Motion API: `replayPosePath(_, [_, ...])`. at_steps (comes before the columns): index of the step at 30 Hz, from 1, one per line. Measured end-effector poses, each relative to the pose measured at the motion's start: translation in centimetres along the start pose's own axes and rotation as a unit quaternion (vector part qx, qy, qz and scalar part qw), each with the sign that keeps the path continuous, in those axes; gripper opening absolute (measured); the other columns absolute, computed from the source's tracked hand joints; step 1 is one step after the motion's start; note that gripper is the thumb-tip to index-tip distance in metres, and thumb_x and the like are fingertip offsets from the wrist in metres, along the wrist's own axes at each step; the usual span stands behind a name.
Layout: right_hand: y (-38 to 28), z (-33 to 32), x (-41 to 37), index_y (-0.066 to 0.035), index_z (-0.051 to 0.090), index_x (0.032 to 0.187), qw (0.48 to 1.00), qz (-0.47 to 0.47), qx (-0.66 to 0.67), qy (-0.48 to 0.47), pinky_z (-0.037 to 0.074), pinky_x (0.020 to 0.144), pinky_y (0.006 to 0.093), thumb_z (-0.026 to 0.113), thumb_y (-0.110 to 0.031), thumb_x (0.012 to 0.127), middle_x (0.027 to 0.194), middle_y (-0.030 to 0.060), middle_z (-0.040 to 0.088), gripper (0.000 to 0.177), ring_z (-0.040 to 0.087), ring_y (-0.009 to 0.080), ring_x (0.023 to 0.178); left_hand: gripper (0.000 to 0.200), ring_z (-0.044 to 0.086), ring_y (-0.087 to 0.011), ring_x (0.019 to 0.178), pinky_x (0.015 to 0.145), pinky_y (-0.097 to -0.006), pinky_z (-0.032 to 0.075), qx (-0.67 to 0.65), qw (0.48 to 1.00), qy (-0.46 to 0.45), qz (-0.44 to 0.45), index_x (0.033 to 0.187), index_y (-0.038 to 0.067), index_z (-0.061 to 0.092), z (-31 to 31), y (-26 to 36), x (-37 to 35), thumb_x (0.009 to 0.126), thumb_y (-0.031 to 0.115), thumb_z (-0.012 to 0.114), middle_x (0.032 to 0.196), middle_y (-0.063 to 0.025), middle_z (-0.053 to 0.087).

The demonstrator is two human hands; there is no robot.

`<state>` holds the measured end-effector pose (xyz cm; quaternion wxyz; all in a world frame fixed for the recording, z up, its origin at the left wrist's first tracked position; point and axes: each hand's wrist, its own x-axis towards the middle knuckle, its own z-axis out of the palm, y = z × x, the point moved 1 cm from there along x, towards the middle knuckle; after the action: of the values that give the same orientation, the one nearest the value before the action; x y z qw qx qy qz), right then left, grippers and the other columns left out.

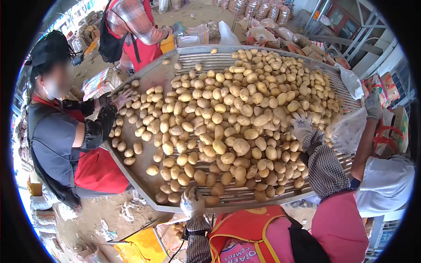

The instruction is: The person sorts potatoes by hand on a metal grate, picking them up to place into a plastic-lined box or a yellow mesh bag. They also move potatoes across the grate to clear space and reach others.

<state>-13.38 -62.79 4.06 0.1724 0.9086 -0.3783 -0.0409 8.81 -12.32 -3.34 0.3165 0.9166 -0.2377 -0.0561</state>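
Many potatoes (pixel 241 147) lie heaped on a slatted metal sorting table (pixel 153 79). My right hand (pixel 301 125), in a white glove, rests on the right part of the heap with its fingers spread over the potatoes. At the table's near edge is my left hand (pixel 193 201), also gloved in white, beside several potatoes. Its fingers are apart and point toward the heap, and I see nothing held in it. Checked sleeves cover both my forearms.
A co-worker on the left has gloved hands (pixel 123 98) at the potatoes. Another person in a red apron (pixel 147 44) stands at the far side. On the right, a co-worker's gloved hand (pixel 373 106) is near a clear plastic bag (pixel 348 131). Filled sacks (pixel 263 9) stand behind.
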Motion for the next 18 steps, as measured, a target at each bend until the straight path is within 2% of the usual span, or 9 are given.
replayPosePath(1, [0.6, 2.6, 0.5, -0.013, 0.063, 0.124, 0.995, 0.019, -0.024, 0.092, 0.029, 0.113, 0.0553, 0.064, -0.032, 0.088, 0.145, 0.0090, 0.046, 0.041, 0.043, 0.0340, 0.128, 0.024, 0.064, -0.0319, 0.108, 0.094, -0.0433, 0.052, 0.000, 1.000, -0.004, -0.007, 0.107, 0.011, 0.074, -0.2, 0.1, 0.0, 0.085, 0.018, 0.066, 0.115, -0.0115, 0.070])
replayPosePath(3, [-8.2, -10.7, 0.2, -0.013, 0.062, 0.122, 0.996, -0.036, 0.027, 0.083, 0.035, 0.108, 0.0508, 0.062, -0.031, 0.089, 0.135, 0.0113, 0.051, 0.038, 0.047, 0.0331, 0.122, 0.024, 0.065, -0.0318, 0.108, 0.094, -0.0431, 0.052, -0.002, 1.000, -0.002, -0.022, 0.107, 0.011, 0.074, -0.1, 0.3, 0.3, 0.085, 0.018, 0.066, 0.114, -0.0116, 0.071])
replayPosePath(5, [-14.8, -9.9, 0.3, -0.013, 0.061, 0.122, 0.971, -0.133, 0.128, 0.149, 0.037, 0.105, 0.0487, 0.063, -0.033, 0.089, 0.123, 0.0106, 0.056, 0.039, 0.052, 0.0304, 0.113, 0.024, 0.065, -0.0320, 0.107, 0.094, -0.0431, 0.053, -0.002, 1.000, 0.005, -0.015, 0.106, 0.011, 0.074, -0.4, 0.5, 0.4, 0.085, 0.018, 0.066, 0.114, -0.0118, 0.071])
replayPosePath(8, [-26.3, -10.2, -1.6, -0.013, 0.057, 0.132, 0.941, -0.246, 0.227, 0.041, 0.041, 0.101, 0.0489, 0.062, -0.031, 0.092, 0.116, 0.0135, 0.063, 0.044, 0.058, 0.0281, 0.108, 0.023, 0.067, -0.0327, 0.105, 0.094, -0.0424, 0.053, -0.031, 0.999, 0.021, 0.001, 0.105, 0.010, 0.074, -0.4, 0.4, 0.5, 0.085, 0.017, 0.066, 0.113, -0.0139, 0.071])
replayPosePath(10, [-32.0, -9.3, -1.0, -0.015, 0.057, 0.133, 0.958, -0.275, 0.050, -0.065, 0.043, 0.095, 0.0488, 0.062, -0.028, 0.093, 0.111, 0.0114, 0.064, 0.043, 0.059, 0.0297, 0.106, 0.023, 0.067, -0.0321, 0.105, 0.094, -0.0417, 0.053, -0.035, 0.999, 0.018, 0.000, 0.106, 0.009, 0.074, -1.0, 0.8, 0.5, 0.085, 0.015, 0.066, 0.113, -0.0141, 0.071])
replayPosePath(14, [-33.3, -8.3, 0.1, -0.018, 0.057, 0.137, 0.919, -0.216, 0.327, -0.035, 0.046, 0.089, 0.0472, 0.071, -0.029, 0.087, 0.109, 0.0103, 0.063, 0.053, 0.060, 0.0297, 0.102, 0.022, 0.068, -0.0288, 0.105, 0.092, -0.0397, 0.055, -0.132, 0.991, 0.003, -0.007, 0.107, 0.009, 0.073, -0.7, 0.2, 0.8, 0.088, 0.013, 0.065, 0.113, -0.0133, 0.071])
replayPosePath(15, [-33.6, -9.2, -0.8, -0.017, 0.055, 0.139, 0.888, -0.191, 0.416, -0.051, 0.046, 0.094, 0.0470, 0.073, -0.029, 0.086, 0.113, 0.0119, 0.063, 0.058, 0.060, 0.0306, 0.106, 0.021, 0.069, -0.0277, 0.105, 0.091, -0.0391, 0.055, -0.265, 0.961, -0.009, -0.077, 0.110, 0.006, 0.072, 1.3, -1.8, 0.7, 0.092, 0.015, 0.066, 0.107, -0.0116, 0.072])
replayPosePath(16, [-33.6, -10.2, -2.2, -0.017, 0.053, 0.142, 0.848, -0.167, 0.499, -0.066, 0.046, 0.098, 0.0468, 0.076, -0.029, 0.085, 0.117, 0.0135, 0.062, 0.063, 0.060, 0.0315, 0.109, 0.035, 0.065, -0.0289, 0.112, 0.093, -0.0402, 0.055, -0.513, 0.832, -0.071, -0.199, 0.129, 0.006, 0.061, 1.2, -0.8, 1.0, 0.099, 0.024, 0.060, 0.117, -0.0103, 0.068])
replayPosePath(18, [-31.8, -16.1, -5.5, -0.015, 0.049, 0.146, 0.880, -0.250, 0.387, -0.114, 0.046, 0.104, 0.0453, 0.077, -0.029, 0.085, 0.127, 0.0162, 0.060, 0.069, 0.059, 0.0316, 0.118, 0.054, 0.061, -0.0303, 0.118, 0.094, -0.0450, 0.056, -0.682, 0.672, -0.086, -0.277, 0.147, 0.011, 0.041, -1.1, 4.6, 2.9, 0.102, 0.037, 0.054, 0.130, -0.0097, 0.058])
